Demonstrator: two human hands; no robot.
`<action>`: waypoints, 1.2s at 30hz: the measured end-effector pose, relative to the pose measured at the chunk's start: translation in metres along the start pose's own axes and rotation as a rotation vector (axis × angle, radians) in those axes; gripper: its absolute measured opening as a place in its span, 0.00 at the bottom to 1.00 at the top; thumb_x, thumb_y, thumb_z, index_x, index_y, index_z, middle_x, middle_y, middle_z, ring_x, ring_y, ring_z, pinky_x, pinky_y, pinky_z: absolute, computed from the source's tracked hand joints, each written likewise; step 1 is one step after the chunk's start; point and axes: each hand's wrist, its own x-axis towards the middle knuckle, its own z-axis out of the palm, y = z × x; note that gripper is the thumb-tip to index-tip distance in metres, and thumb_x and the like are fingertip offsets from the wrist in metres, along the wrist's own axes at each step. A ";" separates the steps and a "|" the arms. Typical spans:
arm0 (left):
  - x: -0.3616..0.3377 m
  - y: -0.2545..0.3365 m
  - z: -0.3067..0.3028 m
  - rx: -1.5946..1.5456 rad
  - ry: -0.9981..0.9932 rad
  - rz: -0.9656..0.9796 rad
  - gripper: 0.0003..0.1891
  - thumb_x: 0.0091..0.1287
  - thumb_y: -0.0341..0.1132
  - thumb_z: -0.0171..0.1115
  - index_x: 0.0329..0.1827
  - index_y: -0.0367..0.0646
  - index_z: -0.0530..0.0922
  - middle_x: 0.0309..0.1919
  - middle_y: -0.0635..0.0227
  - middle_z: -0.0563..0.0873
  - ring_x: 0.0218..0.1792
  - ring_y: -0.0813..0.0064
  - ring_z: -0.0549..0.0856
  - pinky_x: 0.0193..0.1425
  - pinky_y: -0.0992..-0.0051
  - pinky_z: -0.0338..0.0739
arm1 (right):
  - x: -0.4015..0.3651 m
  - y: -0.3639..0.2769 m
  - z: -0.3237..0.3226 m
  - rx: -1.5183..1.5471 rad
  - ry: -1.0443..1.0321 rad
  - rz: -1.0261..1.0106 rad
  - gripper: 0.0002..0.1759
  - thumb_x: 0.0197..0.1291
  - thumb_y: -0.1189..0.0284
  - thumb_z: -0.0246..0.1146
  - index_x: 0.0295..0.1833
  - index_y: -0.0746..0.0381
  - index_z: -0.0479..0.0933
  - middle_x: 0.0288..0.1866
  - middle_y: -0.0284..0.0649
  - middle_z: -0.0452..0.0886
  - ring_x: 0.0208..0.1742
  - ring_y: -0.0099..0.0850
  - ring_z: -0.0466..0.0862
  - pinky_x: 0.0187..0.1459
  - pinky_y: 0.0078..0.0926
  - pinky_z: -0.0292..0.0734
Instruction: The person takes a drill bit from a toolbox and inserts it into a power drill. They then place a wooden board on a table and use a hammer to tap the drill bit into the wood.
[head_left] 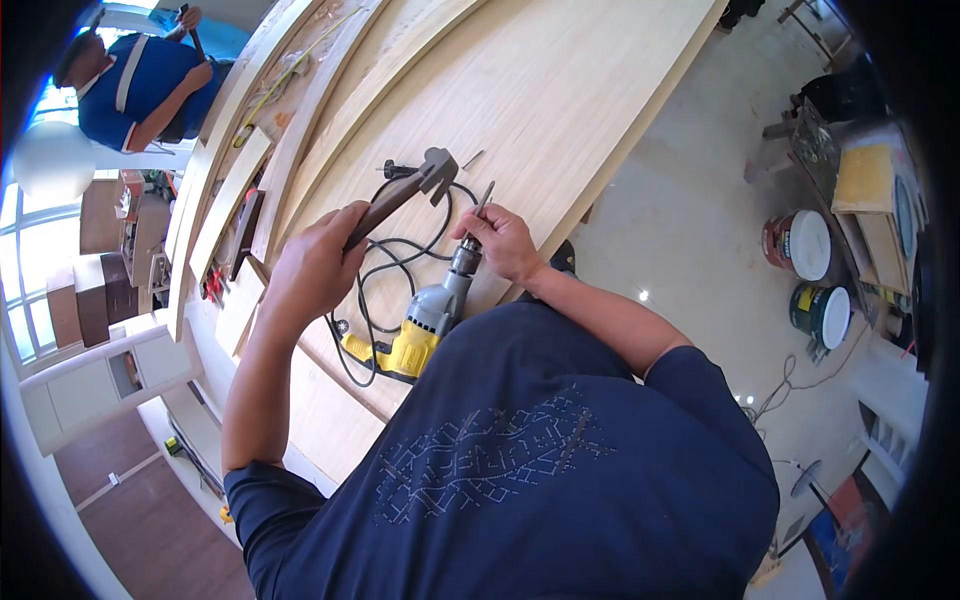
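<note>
My left hand [322, 262] is wrapped round the dark handle of a hammer [437, 176], whose metal head is raised above the wooden board. Pinched in my right hand [508, 243] is a thin metal drill bit [486, 194], its tip showing beyond the fingers. Just below those fingers is the chuck of a yellow and grey power drill [424, 325], which lies on the board against my shirt. Whether the bit sits in the chuck is hidden by my fingers. The drill's black cord [385, 250] loops between my hands, near its plug [400, 170].
A small metal pin [473, 158] lies on the wooden board [570, 90]. Long curved wooden strips [340, 130] run along the left. Another person [140, 85] in blue stands at far left holding a tool. Buckets [798, 246] stand on the floor at right.
</note>
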 end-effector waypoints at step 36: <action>0.083 0.077 -0.044 0.097 0.391 0.474 0.27 0.69 0.28 0.56 0.72 0.56 0.68 0.43 0.56 0.84 0.41 0.56 0.87 0.45 0.59 0.82 | 0.005 0.028 -0.004 0.081 -0.036 -0.063 0.08 0.71 0.70 0.60 0.43 0.63 0.81 0.33 0.33 0.85 0.37 0.19 0.81 0.42 0.21 0.78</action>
